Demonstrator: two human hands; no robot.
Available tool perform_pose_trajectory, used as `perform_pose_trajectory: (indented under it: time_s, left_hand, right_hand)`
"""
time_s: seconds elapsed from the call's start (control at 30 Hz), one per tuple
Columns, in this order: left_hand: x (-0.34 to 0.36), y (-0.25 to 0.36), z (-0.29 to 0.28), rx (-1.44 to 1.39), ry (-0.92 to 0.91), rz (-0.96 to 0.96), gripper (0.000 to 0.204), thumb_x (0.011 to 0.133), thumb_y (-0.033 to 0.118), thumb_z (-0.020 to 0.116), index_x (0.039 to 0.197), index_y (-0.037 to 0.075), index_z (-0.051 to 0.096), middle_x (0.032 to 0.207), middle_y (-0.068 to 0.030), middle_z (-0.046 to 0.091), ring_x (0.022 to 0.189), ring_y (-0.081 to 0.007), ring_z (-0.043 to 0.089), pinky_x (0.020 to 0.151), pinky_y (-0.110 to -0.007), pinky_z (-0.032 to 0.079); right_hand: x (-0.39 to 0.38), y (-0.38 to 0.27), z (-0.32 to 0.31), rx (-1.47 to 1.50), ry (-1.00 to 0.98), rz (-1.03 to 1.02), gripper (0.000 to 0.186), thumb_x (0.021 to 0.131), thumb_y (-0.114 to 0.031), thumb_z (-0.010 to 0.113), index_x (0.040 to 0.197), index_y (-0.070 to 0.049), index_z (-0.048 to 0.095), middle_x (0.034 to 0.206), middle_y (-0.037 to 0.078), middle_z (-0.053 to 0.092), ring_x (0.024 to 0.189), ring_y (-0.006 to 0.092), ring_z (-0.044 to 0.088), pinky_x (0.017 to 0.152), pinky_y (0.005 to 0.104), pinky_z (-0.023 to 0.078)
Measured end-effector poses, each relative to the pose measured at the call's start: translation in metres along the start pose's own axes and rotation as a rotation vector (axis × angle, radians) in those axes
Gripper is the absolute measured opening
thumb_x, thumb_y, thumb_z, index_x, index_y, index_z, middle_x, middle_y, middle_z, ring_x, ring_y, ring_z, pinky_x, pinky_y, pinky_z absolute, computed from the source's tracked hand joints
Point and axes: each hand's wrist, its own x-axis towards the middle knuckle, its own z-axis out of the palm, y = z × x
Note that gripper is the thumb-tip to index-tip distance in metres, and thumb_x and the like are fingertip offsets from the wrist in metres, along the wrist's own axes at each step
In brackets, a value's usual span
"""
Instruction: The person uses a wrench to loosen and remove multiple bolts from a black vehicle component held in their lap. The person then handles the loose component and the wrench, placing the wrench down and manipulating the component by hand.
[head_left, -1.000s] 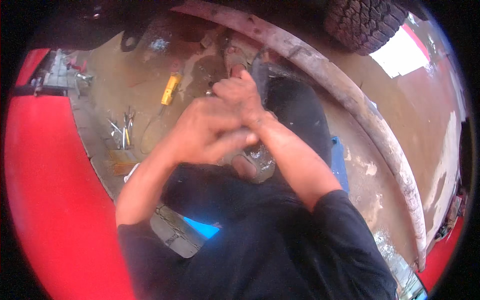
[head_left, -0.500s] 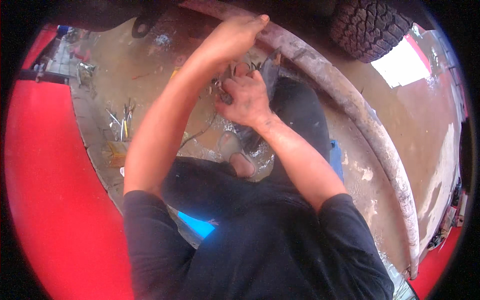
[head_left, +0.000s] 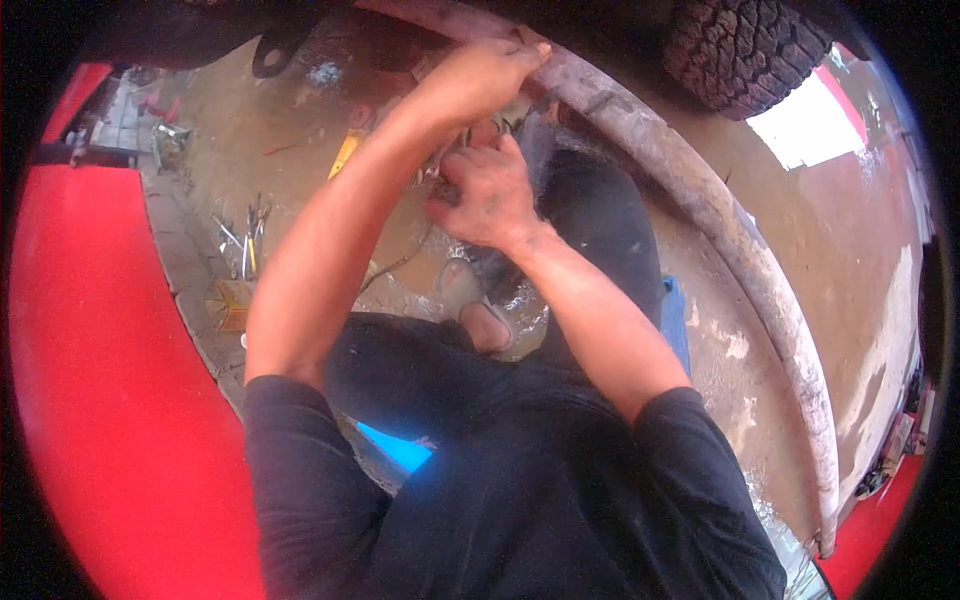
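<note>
Head view: left hand [head_left: 490,82] at pale bar [head_left: 762,262] slanting down-right, right hand [head_left: 490,195] curled, grips unclear

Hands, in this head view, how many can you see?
2. The left hand is near the top, overlapping the long curved bar; contact is unclear. The right hand is just below it, fingers curled. No other hands show.

Apparently a vehicle workshop; a chunky-treaded tyre [head_left: 745,60] at upper right, a long, grimy bar [head_left: 690,180] near it, slim tools [head_left: 249,240] clustered at left, a wet, stained floor [head_left: 835,260]
</note>
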Motion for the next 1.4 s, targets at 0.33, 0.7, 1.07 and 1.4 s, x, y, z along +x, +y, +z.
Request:
perform_pose_trajectory:
  time_s: [0.33,0.7,1.07,1.4]
  left_hand:
    - [-0.151,0.010,-0.016,0.248,-0.210,0.713,0.032,0.085,0.023,0.080,0.066,0.007,0.060,0.063,-0.0097,0.052,0.062,-0.0351,0.052,0.069,-0.045,0.045]
    - [-0.086,0.041,-0.041,-0.079,0.293,0.359,0.039,0.105,0.036,0.062,0.081,0.005,0.060,0.065,0.0007,0.049,0.057,-0.0127,0.043,0.053,-0.033,0.035]
    - [-0.023,0.021,-0.022,-0.368,-0.025,-0.161,0.035,0.108,0.041,0.059,0.114,0.007,0.063,0.070,0.0044,0.050,0.056,-0.0067,0.040,0.048,-0.026,0.031]
    - [0.006,-0.005,-0.006,-0.374,-0.109,-0.324,0.036,0.105,0.045,0.063,0.091,0.012,0.058,0.063,0.0066,0.041,0.048,-0.0047,0.027,0.042,-0.023,0.021]
  right_hand:
    - [0.012,0.020,0.001,-0.040,-0.067,-0.059,0.029,0.072,-0.036,0.077,0.089,-0.014,0.067,0.083,0.004,0.069,0.085,0.0271,0.068,0.086,0.0424,0.044]
    - [0.003,-0.012,-0.005,0.000,-0.128,0.000,0.032,0.071,-0.035,0.080,0.090,-0.012,0.070,0.090,0.009,0.072,0.088,0.0268,0.069,0.083,0.0422,0.044]
    - [-0.001,-0.012,-0.009,-0.020,0.017,0.016,0.031,0.065,-0.031,0.083,0.082,-0.010,0.070,0.079,0.008,0.069,0.077,0.0271,0.067,0.078,0.0424,0.043]
    - [-0.005,-0.015,-0.006,-0.034,0.067,-0.013,0.030,0.064,-0.031,0.082,0.080,-0.011,0.067,0.074,0.007,0.064,0.072,0.0260,0.065,0.076,0.0418,0.043]
